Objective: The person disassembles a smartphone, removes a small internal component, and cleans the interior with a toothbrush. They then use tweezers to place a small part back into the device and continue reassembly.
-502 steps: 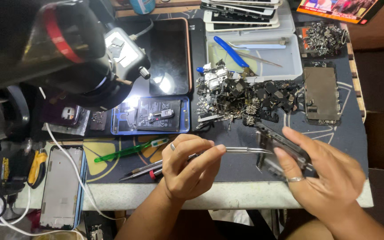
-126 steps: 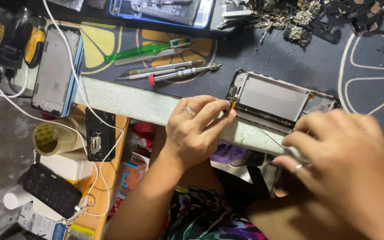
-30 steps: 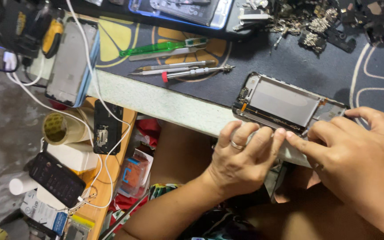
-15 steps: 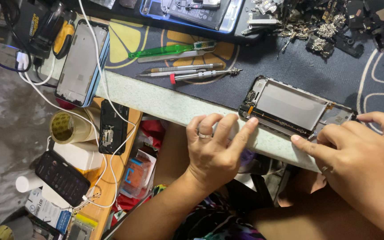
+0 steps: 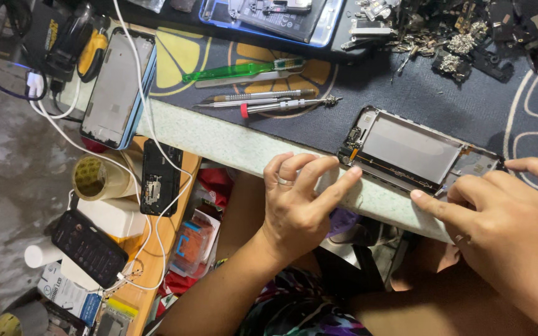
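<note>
Head view looks down on an opened phone frame (image 5: 415, 152) lying flat on the dark mat (image 5: 418, 99) at the near edge of the surface (image 5: 219, 140) — its inner metal plate faces up. The left hand (image 5: 300, 199) rests at the pale edge just left of the frame, fingers spread and bent, forefinger stretched toward the frame's lower left corner; its grip is released, with nothing in it. The right hand (image 5: 505, 218) sits at the frame's right end, fingers curled, forefinger tip against the near long side; whether that grip pinches anything I cannot tell.

Beyond the frame, a red-collared screwdriver (image 5: 287, 106), a slimmer metal tool (image 5: 259, 96) and a green plastic tool (image 5: 241, 70) lie side by side on the mat. Loose small parts (image 5: 462, 37) are heaped at the far right. To the left — another phone shell (image 5: 118, 87) with a white cable (image 5: 138, 74) across it, and a tape roll (image 5: 94, 177) on the lower wooden shelf (image 5: 163, 249).
</note>
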